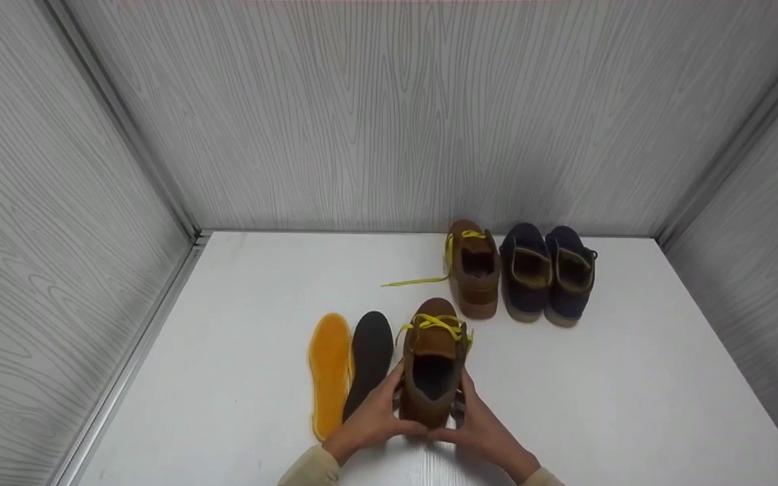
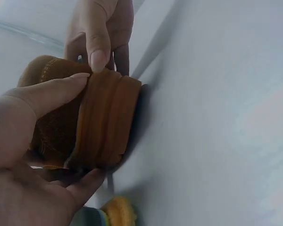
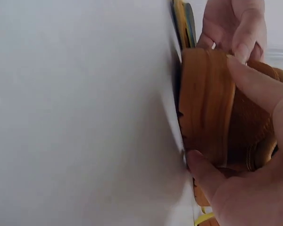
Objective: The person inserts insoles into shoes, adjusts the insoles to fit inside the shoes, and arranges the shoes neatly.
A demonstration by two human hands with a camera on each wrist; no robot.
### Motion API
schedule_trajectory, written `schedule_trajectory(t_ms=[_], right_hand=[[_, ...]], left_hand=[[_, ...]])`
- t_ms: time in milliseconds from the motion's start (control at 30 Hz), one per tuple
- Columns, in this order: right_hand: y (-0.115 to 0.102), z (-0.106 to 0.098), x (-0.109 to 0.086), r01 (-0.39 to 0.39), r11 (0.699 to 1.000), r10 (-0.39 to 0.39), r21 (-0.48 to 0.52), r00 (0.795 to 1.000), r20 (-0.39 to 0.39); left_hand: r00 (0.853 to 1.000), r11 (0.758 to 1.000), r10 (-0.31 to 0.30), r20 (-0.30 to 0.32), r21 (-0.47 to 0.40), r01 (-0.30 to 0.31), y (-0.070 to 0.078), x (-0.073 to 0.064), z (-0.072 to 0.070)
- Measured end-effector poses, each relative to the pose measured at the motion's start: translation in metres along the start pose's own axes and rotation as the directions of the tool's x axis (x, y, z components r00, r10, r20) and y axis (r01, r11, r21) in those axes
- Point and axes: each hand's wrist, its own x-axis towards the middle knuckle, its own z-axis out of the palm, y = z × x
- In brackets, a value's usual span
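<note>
A brown shoe (image 1: pixel 437 345) with yellow laces stands at the front middle of the white table, its toe pointing away from me. My left hand (image 1: pixel 374 412) grips its heel from the left, and my right hand (image 1: pixel 487 425) grips it from the right. Both thumbs meet at the back of the heel, as the left wrist view shows on the brown sole edge (image 2: pixel 108 120). In the right wrist view the heel (image 3: pixel 205 108) sits close over the tabletop. Beside my left hand lie a black insole (image 1: pixel 371 347) and an orange insole (image 1: pixel 330 368).
A second brown shoe (image 1: pixel 479 297) stands behind, one yellow lace (image 1: pixel 416 281) trailing left across the table. To its right is a pair of dark blue shoes, the left one (image 1: pixel 524 236) and the right one (image 1: pixel 564 237). Grey wood-grain panels (image 1: pixel 389 121) wall the back and sides.
</note>
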Motion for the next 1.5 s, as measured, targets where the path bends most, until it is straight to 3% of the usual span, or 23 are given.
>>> schedule_trajectory(t_ms=[533, 700, 933, 1167, 1367, 1500], right_hand=[[0.0, 0.007, 0.005, 0.014, 0.999, -0.013, 0.037, 1.0, -0.027], [-0.009, 0.002, 0.017, 0.048, 0.998, -0.046, 0.045, 0.998, -0.032], [-0.041, -0.016, 0.053, 0.155, 0.986, -0.154, 0.068, 0.988, -0.02], [-0.038, -0.023, 0.112, 0.122, 0.991, -0.123, 0.057, 0.992, 0.017], [-0.04, -0.021, 0.159, 0.132, 0.989, -0.135, 0.073, 0.99, 0.044], [-0.042, -0.018, 0.186, 0.154, 0.983, -0.163, 0.098, 0.982, 0.094]], left_hand=[[0.999, 0.999, -0.026, -0.02, -0.034, 0.025, -0.001, 0.001, 0.0], [0.997, 0.998, -0.057, -0.051, 0.021, 0.058, 0.008, 0.007, -0.009], [0.995, 0.991, 0.003, -0.1, 0.132, 0.01, 0.024, 0.028, -0.039], [0.994, 0.986, 0.002, -0.113, 0.169, 0.017, 0.029, 0.056, -0.08], [0.992, 0.995, 0.026, -0.122, 0.101, -0.014, 0.023, 0.079, -0.114], [0.991, 0.999, 0.006, -0.133, 0.032, -0.001, 0.015, 0.09, -0.134]])
